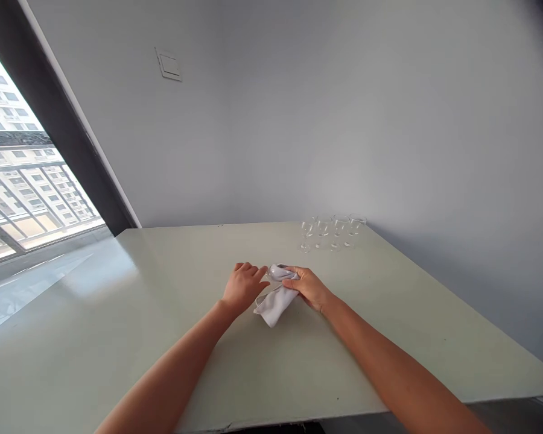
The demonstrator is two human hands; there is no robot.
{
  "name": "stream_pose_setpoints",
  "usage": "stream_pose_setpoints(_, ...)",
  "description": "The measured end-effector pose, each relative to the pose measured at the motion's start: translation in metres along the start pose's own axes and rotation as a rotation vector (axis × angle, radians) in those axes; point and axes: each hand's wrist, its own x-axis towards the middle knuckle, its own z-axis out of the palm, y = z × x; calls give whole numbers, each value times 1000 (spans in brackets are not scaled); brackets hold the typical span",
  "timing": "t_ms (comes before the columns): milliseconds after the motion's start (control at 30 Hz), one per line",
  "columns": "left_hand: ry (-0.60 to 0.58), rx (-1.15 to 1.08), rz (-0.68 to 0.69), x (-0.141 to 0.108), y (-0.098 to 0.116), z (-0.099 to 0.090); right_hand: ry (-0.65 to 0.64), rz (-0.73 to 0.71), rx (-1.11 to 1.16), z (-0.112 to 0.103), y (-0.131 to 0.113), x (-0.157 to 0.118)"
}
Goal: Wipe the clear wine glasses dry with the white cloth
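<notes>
Over the middle of the table, my right hand (309,287) grips a white cloth (277,306) that is folded around a small clear glass (271,273). The cloth's loose end hangs down in front, toward me. From the other side, my left hand (245,284) has its thumb and index finger curled at the glass's uncovered end. Most of the glass is hidden by the cloth, so its full shape does not show.
Several clear stemmed glasses (335,232) stand upright together near the table's back right edge, by the wall. The pale table (172,337) has a glossy top. A window with a railing (40,187) is at the left, and a wall switch (169,64) is above.
</notes>
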Motion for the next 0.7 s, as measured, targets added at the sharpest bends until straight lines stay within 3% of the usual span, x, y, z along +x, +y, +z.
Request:
stream_pose_setpoints(67, 93, 149, 75, -1, 0, 1, 6, 15, 92, 3, 4, 2)
stream_pose_setpoints(133, 86, 187, 100, -2, -4, 0, -61, -42, 41, 5, 6, 1)
stream_pose_setpoints(300, -24, 9, 39, -1, -12, -1, -123, -305, -465, -2, 7, 0)
stream_pose_setpoints(533, -370, -617, -280, 1, 4, -1, 146, -524, -867, -25, 10, 10)
stream_pose_setpoints(600, -351, -695, -329, 2, 5, 0, 251, -589, -901, -29, 8, 10)
stream_pose_setpoints(700, -212, -682, -441, 4, -1, 3, 449, -689, -903, -31, 1, 6)
